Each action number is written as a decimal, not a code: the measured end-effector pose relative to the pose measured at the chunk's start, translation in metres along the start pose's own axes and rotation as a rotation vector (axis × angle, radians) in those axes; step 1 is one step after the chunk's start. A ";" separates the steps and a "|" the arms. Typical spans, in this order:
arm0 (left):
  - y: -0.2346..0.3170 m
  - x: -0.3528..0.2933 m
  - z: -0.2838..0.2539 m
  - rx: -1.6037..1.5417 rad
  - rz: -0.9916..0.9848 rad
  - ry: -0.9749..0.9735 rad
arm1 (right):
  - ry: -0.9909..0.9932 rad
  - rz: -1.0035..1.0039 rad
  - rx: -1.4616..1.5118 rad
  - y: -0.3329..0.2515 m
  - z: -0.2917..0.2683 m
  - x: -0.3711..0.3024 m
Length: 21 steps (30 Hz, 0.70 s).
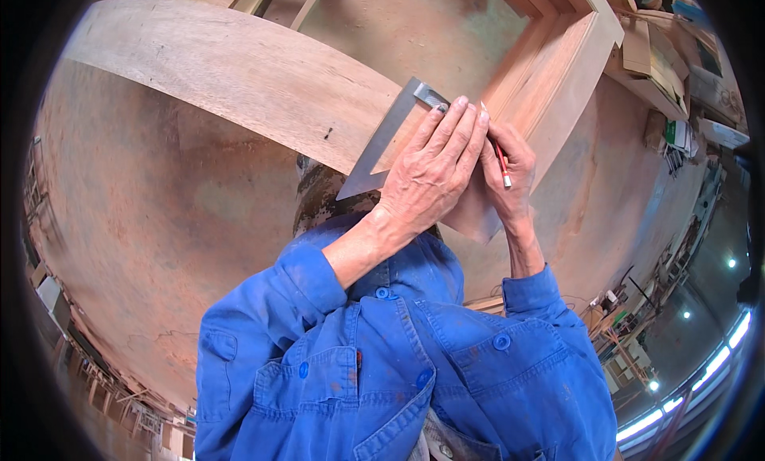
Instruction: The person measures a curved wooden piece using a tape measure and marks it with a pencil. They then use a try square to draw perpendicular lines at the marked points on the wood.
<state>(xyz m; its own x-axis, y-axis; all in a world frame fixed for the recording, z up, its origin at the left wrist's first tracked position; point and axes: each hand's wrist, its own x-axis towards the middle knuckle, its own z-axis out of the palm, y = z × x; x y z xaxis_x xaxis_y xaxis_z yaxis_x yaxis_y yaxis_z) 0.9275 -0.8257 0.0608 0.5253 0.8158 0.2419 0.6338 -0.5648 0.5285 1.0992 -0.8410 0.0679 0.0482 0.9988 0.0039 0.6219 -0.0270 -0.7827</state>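
A grey metal triangular square (384,138) lies across the corner of a pale wooden frame, over the end of the wide board (231,66). My left hand (434,158) rests on it with the fingers long and side by side, holding it against the wood; it covers part of the square. Close by on the right, my right hand (510,166) is closed around a red pencil (501,154). The pencil's sharpened tip points away from me, near the left fingertips. What the right fingers touch underneath is hidden.
The frame's side piece (550,114) runs away to the far right. Beyond it stands an open cardboard box (653,66) among stacked wood. A dusty brown floor (183,238) spreads below. Timber and clutter line the lower left and right edges.
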 end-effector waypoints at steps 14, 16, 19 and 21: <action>-0.003 -0.008 0.003 0.053 0.042 -0.096 | -0.335 0.162 0.471 -0.086 0.007 0.067; 0.001 -0.011 0.007 0.062 -0.010 -0.163 | -0.419 0.128 0.435 -0.082 0.023 0.074; 0.000 -0.013 0.004 0.068 -0.084 -0.263 | -0.521 0.095 0.238 -0.087 0.039 0.078; -0.003 -0.019 0.005 0.107 -0.045 -0.201 | -0.538 0.039 0.169 -0.090 0.045 0.080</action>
<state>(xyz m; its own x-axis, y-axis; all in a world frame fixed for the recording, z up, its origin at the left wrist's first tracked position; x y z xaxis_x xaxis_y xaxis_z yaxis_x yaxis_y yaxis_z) 0.9184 -0.8401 0.0500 0.5907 0.8055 0.0478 0.7102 -0.5471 0.4431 1.0116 -0.7566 0.1104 -0.3640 0.8782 -0.3104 0.4915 -0.1019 -0.8649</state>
